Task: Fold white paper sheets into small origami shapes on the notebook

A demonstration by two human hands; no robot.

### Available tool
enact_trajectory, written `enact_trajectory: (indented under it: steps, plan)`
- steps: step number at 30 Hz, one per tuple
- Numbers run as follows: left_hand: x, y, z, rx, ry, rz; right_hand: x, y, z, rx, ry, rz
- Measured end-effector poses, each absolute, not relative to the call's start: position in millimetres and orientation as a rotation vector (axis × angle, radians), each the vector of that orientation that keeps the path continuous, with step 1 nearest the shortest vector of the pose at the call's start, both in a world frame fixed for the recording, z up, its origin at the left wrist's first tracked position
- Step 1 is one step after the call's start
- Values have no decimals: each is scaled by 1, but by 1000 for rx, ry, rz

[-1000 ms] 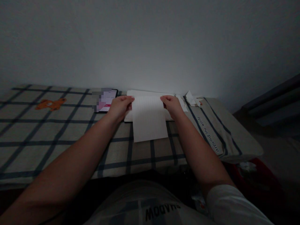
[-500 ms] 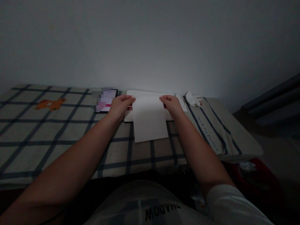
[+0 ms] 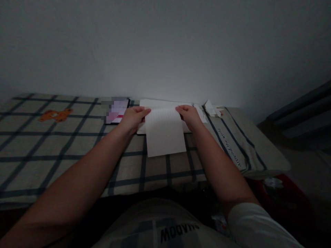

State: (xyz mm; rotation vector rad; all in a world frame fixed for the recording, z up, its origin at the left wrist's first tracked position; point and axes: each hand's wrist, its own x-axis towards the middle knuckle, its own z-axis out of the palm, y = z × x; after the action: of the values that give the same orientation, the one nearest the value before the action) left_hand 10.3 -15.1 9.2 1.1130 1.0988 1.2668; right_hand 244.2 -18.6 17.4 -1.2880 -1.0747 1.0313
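Paper lies between my hands, its long axis running from my fingertips back toward my body. My left hand pinches its far left corner, my right hand the far right corner, both equally near.

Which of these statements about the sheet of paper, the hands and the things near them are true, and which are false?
1. Both hands, left hand and right hand, hold the far edge of the lined paper sheet. True.
2. A phone lies beside the left hand. True.
3. The checked cloth shows a green frog. False: an orange bear.
4. The sheet is crumpled into a ball. False: it lies flat.
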Motion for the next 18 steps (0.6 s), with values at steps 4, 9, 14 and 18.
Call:
enact_trajectory:
  steps: [4, 9, 14, 18]
  plan:
    - [11, -16, 12, 1102, 1113, 1262, 244, -20, 18, -1306, -1093, 1013]
    - [10, -15, 11, 1110, 1096, 1252, 243, -21, 19, -1306, -1111, 1006]
    - [11, -15, 10, 1070, 1098, 1279, 244, -21, 18, -1282, -1124, 1019]
    - [15, -15, 11, 1000, 1058, 1341, 245, -21, 19, -1282, -1096, 1039]
